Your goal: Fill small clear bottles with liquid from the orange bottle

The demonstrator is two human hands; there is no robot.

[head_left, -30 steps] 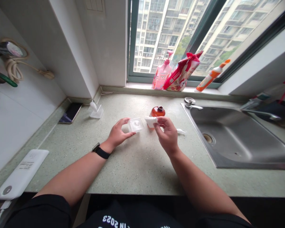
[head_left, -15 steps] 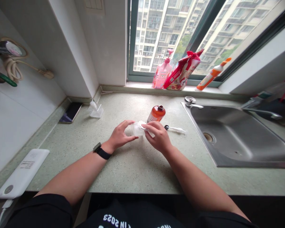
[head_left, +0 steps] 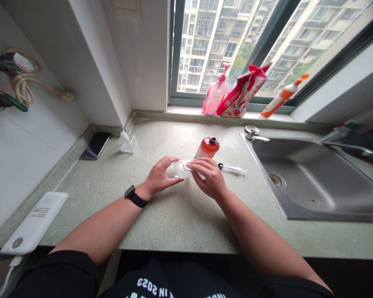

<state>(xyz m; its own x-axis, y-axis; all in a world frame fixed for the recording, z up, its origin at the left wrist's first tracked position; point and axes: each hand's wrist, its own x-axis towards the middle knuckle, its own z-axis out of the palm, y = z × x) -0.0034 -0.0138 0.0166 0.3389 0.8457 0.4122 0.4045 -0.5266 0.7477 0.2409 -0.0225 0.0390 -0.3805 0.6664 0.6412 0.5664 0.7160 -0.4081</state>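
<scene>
My left hand [head_left: 159,177], with a black watch on its wrist, grips a clear container [head_left: 183,170] between thumb and fingers. Pinched in my right hand [head_left: 209,176] is a white tissue [head_left: 189,163], pressed on the container's right side. Just behind my right hand stands an uncapped amber bottle [head_left: 207,147] with a pale label. A black-collared pump top [head_left: 233,169] lies on the counter to the right of the hands. Farther left, a small clear pump bottle [head_left: 129,142] stands by the wall.
A phone [head_left: 95,145] lies at the back left, and a white power bank [head_left: 34,223] at the left front edge. The steel sink [head_left: 317,178] is on the right. A pink pump bottle [head_left: 215,96], a red bag [head_left: 242,93] and an orange bottle [head_left: 281,99] line the windowsill.
The view has shifted slightly, so things appear a little farther right. My right fingers have moved slightly over the tissue; both hands keep their hold.
</scene>
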